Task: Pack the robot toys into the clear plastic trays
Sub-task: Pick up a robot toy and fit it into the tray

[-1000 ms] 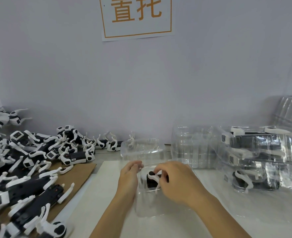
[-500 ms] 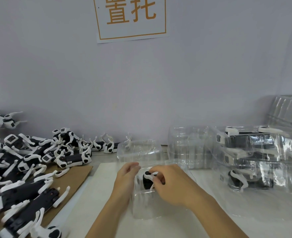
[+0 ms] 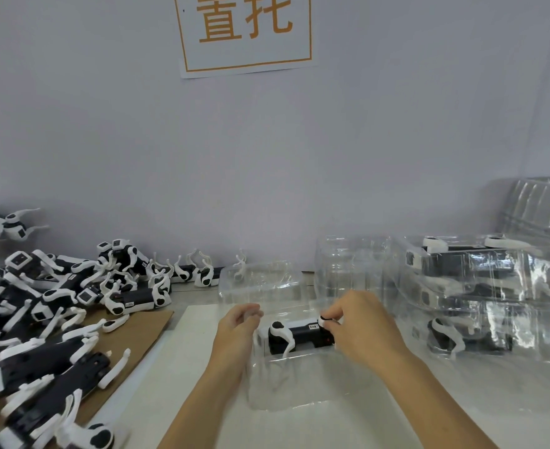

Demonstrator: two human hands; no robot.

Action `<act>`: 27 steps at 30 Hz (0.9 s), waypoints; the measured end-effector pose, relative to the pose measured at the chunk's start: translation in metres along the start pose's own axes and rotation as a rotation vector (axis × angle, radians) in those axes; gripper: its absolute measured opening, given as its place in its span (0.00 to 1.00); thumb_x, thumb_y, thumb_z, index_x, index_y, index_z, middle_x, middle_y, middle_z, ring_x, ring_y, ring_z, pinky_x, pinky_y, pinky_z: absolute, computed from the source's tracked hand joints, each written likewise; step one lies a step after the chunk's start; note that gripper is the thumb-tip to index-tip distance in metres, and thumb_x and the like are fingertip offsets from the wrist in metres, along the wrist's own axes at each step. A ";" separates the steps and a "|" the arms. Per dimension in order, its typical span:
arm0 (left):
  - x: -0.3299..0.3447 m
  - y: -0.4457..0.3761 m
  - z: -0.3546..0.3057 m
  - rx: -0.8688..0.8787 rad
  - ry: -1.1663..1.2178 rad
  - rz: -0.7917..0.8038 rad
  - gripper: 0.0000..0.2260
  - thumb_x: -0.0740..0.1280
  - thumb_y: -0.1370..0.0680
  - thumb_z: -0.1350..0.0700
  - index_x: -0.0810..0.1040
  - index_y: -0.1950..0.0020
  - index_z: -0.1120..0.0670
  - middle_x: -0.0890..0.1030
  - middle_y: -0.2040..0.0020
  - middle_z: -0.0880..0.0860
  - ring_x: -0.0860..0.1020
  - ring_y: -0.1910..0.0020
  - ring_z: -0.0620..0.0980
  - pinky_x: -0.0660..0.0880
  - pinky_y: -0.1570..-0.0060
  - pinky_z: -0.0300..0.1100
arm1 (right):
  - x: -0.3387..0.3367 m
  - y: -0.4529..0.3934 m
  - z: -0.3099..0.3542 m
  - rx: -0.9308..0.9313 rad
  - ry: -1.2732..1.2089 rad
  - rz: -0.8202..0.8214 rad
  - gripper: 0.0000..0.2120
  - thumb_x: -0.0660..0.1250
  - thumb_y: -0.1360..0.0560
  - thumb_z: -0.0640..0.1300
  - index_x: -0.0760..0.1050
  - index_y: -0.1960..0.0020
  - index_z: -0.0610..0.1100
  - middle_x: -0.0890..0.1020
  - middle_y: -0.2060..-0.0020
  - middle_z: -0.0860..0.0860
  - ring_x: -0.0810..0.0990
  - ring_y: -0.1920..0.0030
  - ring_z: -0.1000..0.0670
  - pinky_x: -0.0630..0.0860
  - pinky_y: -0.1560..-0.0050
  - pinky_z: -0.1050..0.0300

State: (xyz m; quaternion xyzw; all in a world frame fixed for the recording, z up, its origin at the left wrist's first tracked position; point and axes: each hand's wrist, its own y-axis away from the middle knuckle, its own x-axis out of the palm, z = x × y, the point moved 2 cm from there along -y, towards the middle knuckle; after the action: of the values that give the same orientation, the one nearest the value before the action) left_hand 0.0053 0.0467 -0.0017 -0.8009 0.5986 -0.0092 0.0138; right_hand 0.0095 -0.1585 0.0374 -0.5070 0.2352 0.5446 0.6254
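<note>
Two bare forearms reach in from the near edge, with no sleeves, gloves, watch or rings showing on either. The left hand (image 3: 238, 328) and the right hand (image 3: 361, 328) are bare too, with short, unpainted fingernails.

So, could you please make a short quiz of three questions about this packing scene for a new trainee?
1. True or false: the right hand pinches one end of the robot toy lying in the clear tray.
2. Where is the pile of unpacked toys?
A. To the person's left
B. To the person's right
C. Behind the filled trays
3. Fill in: the filled trays stand to the person's ____.

Key: 1 true; 2 A; 3 right. Note that the left hand steadies the tray's left edge.
</note>
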 end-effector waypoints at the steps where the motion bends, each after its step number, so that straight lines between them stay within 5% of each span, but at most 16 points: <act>1: 0.000 0.000 0.000 0.001 0.000 -0.006 0.09 0.63 0.20 0.64 0.79 0.44 0.53 0.83 0.45 0.49 0.77 0.40 0.45 0.67 0.41 0.40 | -0.002 0.000 0.000 -0.007 0.025 0.020 0.07 0.68 0.24 0.45 0.83 0.54 0.44 0.84 0.57 0.47 0.82 0.54 0.46 0.69 0.67 0.62; 4: 0.001 0.000 0.000 -0.002 0.010 -0.025 0.08 0.64 0.19 0.62 0.80 0.45 0.53 0.83 0.45 0.50 0.77 0.40 0.47 0.69 0.36 0.45 | -0.007 0.003 0.002 -0.052 -0.023 0.053 0.15 0.64 0.23 0.46 0.76 0.68 0.46 0.79 0.68 0.49 0.75 0.64 0.49 0.70 0.62 0.59; 8: 0.001 0.001 0.000 0.001 0.031 -0.036 0.08 0.62 0.19 0.62 0.80 0.46 0.54 0.83 0.47 0.51 0.78 0.41 0.48 0.70 0.37 0.45 | -0.012 0.012 0.028 -0.167 -0.255 0.112 0.11 0.61 0.19 0.53 0.82 0.48 0.61 0.82 0.52 0.62 0.76 0.47 0.60 0.70 0.40 0.54; 11: 0.002 0.002 -0.001 0.001 0.027 -0.035 0.09 0.62 0.19 0.62 0.81 0.46 0.54 0.84 0.48 0.52 0.78 0.41 0.49 0.70 0.35 0.47 | -0.014 0.021 0.052 -0.212 -0.378 0.302 0.24 0.57 0.17 0.54 0.72 0.69 0.73 0.75 0.75 0.68 0.74 0.63 0.70 0.67 0.44 0.55; 15: 0.002 0.003 -0.002 0.003 0.030 -0.035 0.09 0.61 0.19 0.62 0.81 0.46 0.54 0.83 0.47 0.52 0.78 0.42 0.48 0.71 0.34 0.49 | -0.008 0.023 0.054 -0.225 -0.205 0.333 0.27 0.54 0.17 0.58 0.70 0.75 0.62 0.68 0.81 0.56 0.71 0.71 0.58 0.62 0.32 0.50; 18: 0.000 0.002 -0.002 0.038 -0.028 -0.037 0.10 0.61 0.19 0.62 0.80 0.46 0.51 0.83 0.47 0.49 0.78 0.41 0.47 0.71 0.37 0.44 | -0.004 0.021 0.050 -0.206 -0.242 0.346 0.30 0.55 0.18 0.59 0.67 0.76 0.51 0.61 0.79 0.53 0.67 0.74 0.54 0.66 0.36 0.52; 21: -0.003 0.002 -0.010 0.240 -0.226 -0.043 0.10 0.62 0.18 0.61 0.78 0.44 0.46 0.81 0.45 0.44 0.77 0.40 0.42 0.71 0.45 0.32 | -0.007 0.020 0.048 -0.189 -0.304 0.354 0.29 0.54 0.17 0.59 0.69 0.76 0.56 0.69 0.79 0.58 0.72 0.72 0.62 0.69 0.49 0.56; 23: -0.003 0.002 -0.020 0.421 -0.435 -0.048 0.11 0.63 0.18 0.59 0.77 0.40 0.45 0.80 0.42 0.41 0.75 0.41 0.38 0.70 0.43 0.31 | -0.013 0.016 0.042 -0.176 -0.376 0.253 0.23 0.54 0.17 0.58 0.77 0.68 0.58 0.82 0.66 0.63 0.79 0.60 0.65 0.74 0.48 0.56; 25: 0.000 0.005 -0.033 0.559 -0.620 -0.004 0.12 0.65 0.19 0.55 0.77 0.36 0.46 0.78 0.40 0.39 0.73 0.41 0.36 0.65 0.42 0.30 | -0.017 0.007 0.031 -0.159 -0.411 0.126 0.23 0.54 0.17 0.57 0.82 0.52 0.44 0.86 0.50 0.51 0.82 0.49 0.55 0.76 0.43 0.55; 27: 0.004 0.009 -0.043 0.600 -0.732 0.097 0.16 0.67 0.21 0.46 0.75 0.33 0.43 0.76 0.35 0.38 0.70 0.36 0.37 0.63 0.38 0.31 | -0.024 0.002 0.025 -0.140 -0.467 0.043 0.22 0.55 0.17 0.56 0.83 0.43 0.44 0.84 0.46 0.57 0.80 0.48 0.65 0.73 0.49 0.73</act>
State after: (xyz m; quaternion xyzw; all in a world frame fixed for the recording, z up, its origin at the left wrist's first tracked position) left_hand -0.0037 0.0401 0.0414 -0.6833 0.5620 0.1019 0.4549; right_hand -0.0061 -0.1472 0.0662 -0.4042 0.0567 0.6751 0.6145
